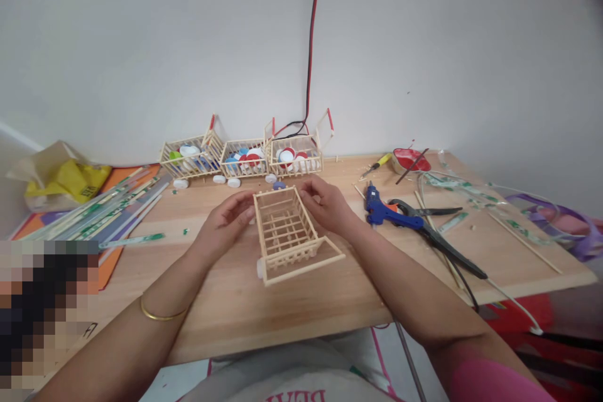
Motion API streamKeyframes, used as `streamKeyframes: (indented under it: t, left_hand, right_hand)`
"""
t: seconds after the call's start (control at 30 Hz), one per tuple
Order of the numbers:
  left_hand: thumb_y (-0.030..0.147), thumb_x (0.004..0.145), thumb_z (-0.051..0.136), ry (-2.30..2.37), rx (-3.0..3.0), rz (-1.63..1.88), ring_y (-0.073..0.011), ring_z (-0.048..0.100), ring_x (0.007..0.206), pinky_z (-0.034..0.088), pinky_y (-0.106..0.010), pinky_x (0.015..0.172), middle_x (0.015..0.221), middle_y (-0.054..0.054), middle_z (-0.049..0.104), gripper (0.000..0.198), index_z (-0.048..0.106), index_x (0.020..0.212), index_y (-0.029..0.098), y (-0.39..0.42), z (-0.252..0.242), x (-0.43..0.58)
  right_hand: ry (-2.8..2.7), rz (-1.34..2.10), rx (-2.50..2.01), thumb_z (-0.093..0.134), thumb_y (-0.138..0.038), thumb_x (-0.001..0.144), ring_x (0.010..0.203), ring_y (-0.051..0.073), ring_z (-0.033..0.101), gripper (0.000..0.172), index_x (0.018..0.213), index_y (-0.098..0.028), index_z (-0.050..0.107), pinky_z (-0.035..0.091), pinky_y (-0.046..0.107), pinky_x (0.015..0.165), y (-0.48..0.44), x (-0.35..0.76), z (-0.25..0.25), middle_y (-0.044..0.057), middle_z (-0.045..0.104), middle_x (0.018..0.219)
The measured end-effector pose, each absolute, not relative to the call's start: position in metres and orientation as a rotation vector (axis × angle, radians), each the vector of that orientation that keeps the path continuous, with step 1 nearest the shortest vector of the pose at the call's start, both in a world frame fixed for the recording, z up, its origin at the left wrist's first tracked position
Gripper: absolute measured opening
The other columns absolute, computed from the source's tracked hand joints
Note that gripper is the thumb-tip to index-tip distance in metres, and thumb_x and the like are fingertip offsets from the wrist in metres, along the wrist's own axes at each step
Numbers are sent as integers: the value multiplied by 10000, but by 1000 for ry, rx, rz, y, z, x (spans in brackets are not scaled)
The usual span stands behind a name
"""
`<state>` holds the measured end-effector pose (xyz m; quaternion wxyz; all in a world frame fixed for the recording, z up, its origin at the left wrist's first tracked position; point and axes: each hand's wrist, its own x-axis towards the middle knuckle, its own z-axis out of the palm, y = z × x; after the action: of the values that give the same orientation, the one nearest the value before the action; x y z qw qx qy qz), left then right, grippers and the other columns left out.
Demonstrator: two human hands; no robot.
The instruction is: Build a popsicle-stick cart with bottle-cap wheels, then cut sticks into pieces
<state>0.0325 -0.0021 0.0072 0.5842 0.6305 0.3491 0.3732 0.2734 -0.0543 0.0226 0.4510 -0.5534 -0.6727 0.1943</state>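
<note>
A small cart frame built of thin wooden sticks (287, 232) rests on the wooden board (245, 301) in front of me, with a white cap wheel at its near left corner. My left hand (225, 221) grips its left side, fingers curled against the far left corner. My right hand (327, 204) holds the far right corner, fingers bent around the sticks. A gold bangle sits on my left wrist.
Three finished stick carts (245, 156) filled with bottle caps line the wall. A blue glue gun (384, 212), black scissors (438, 235) and loose sticks lie right. A red dish (411, 160) sits behind. Wrapped chopsticks (108, 207) and a yellow bag (66, 179) are left.
</note>
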Motion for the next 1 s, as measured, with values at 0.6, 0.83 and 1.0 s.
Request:
streamKeyframes:
  t: [0.6, 0.83, 1.0]
  left_hand:
    - [317, 794, 692, 587, 1827, 829, -245, 587, 1107, 420, -395, 1013, 1129, -97, 653, 217, 742, 990, 241, 6, 21, 19]
    - [356, 749, 725, 684, 1925, 929, -254, 600, 1051, 436, -397, 993, 1060, -87, 671, 173, 754, 878, 243, 13, 29, 12]
    - [364, 797, 677, 771, 2002, 1029, -242, 591, 1097, 414, -409, 1030, 1123, -80, 663, 188, 727, 929, 239, 16, 26, 10]
  right_hand:
    - [-1428, 478, -1364, 392, -417, 968, 670, 147, 585, 256, 812, -228, 463, 450, 287, 709, -60, 288, 31, 0, 618, 681]
    - [-1504, 441, -1238, 371, -530, 964, 635, 149, 539, 462, 664, -211, 515, 442, 299, 686, -66, 303, 39, 9, 553, 630]
    - [-1700, 860, -832, 614, -686, 746, 704, 153, 577, 528, 878, -174, 627, 481, 335, 716, -74, 311, 49, 73, 635, 892]
